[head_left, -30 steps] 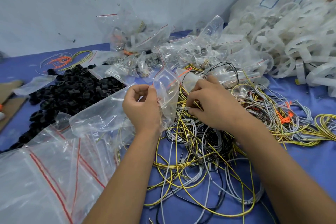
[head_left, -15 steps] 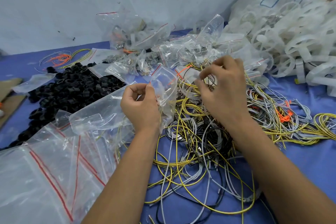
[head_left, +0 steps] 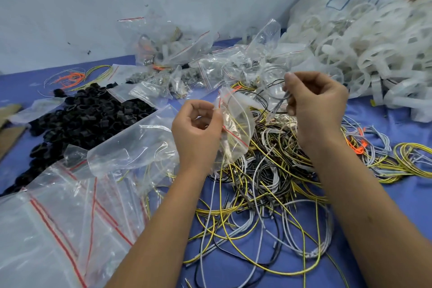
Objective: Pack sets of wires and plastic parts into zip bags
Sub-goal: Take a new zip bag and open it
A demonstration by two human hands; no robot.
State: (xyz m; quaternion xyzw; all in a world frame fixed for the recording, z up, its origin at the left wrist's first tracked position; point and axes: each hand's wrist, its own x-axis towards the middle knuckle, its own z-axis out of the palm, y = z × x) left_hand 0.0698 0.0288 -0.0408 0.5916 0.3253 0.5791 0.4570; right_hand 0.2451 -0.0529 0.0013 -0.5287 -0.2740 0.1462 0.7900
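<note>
the left hand pinches the mouth of a small clear zip bag with a red seal line, yellow wire inside. the right hand grasps thin looped wires just beside it, above the tangled wire pile on the blue table.

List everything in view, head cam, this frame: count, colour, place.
zip bag: one, clear with a red strip, held up at centre.
wire pile: many, yellow, grey and black, on the blue table, centre to right.
grey wire: one, lifted beside the bag mouth.
black parts: a heap, left of centre.
empty zip bags: a stack, clear with red strips, lower left.
filled bags: several, clear, at the back by the wall.
white plastic parts: a large heap, upper right.
orange wires: a small bunch, back left.
left hand: pinches the zip bag.
right hand: pinches the grey wire.
</note>
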